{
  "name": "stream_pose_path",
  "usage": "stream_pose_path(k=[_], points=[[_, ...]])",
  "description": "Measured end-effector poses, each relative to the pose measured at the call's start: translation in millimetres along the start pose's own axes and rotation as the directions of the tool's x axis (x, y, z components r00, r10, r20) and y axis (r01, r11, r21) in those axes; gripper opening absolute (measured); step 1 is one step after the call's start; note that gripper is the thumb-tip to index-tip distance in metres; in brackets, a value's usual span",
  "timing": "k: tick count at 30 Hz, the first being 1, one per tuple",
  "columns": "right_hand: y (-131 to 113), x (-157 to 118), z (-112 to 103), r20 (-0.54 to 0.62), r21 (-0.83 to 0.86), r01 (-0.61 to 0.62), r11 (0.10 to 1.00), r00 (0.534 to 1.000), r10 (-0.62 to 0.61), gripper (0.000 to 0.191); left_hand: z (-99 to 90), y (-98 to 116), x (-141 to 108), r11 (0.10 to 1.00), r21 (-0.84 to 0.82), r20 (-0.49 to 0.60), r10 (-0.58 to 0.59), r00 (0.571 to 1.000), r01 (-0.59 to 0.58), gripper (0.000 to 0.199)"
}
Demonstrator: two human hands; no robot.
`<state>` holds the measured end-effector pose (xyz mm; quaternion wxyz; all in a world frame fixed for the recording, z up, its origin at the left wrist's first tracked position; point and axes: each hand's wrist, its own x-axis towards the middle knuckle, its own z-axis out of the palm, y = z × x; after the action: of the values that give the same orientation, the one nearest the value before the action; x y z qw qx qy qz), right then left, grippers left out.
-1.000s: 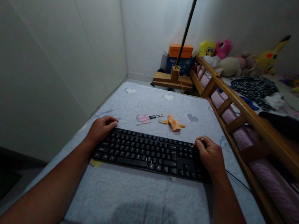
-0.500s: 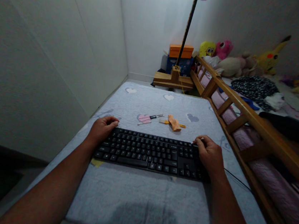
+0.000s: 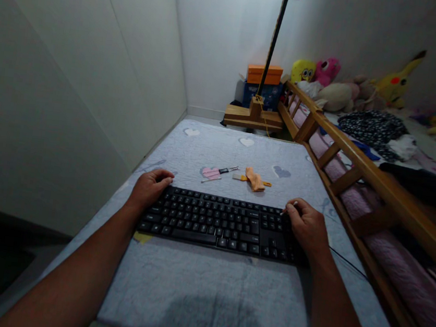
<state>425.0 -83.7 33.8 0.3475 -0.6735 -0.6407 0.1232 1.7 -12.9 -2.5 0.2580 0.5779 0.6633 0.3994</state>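
Note:
A black keyboard [image 3: 211, 220] lies flat across the cloth-covered table. At its upper left corner is my left hand [image 3: 152, 187], its fingers curled and closed around the keyboard's left end. My right hand [image 3: 307, 223], over the right end by the number keys, pinches a thin cotton swab [image 3: 283, 212], mostly hidden by the fingers. Behind the keyboard lie another cotton swab [image 3: 211, 180], a tool with a black grip [image 3: 224, 170], and an orange cloth [image 3: 255, 180] across a yellow-handled brush [image 3: 240, 177].
A wooden bed rail [image 3: 354, 158] runs along the right side, with a dark cable [image 3: 348, 261] between it and the keyboard. White cabinet doors [image 3: 95, 65] stand at the left. Beyond the table are a wooden stand [image 3: 253, 117] and an orange box [image 3: 264, 75].
The swab tip in my right hand has shifted slightly over the number keys, as has the hand's grip. My left hand and the keyboard stay almost where they were.

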Motion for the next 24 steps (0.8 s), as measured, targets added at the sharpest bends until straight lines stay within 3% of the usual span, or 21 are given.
stream_pose_path(k=[24], points=[[-7.3,-3.8,7.8,0.044,0.053,0.075,0.996,0.996,-0.078,0.027,-2.2,8.8,-1.5,0.998,0.045,0.004,-0.033,0.999,0.033,0.027]])
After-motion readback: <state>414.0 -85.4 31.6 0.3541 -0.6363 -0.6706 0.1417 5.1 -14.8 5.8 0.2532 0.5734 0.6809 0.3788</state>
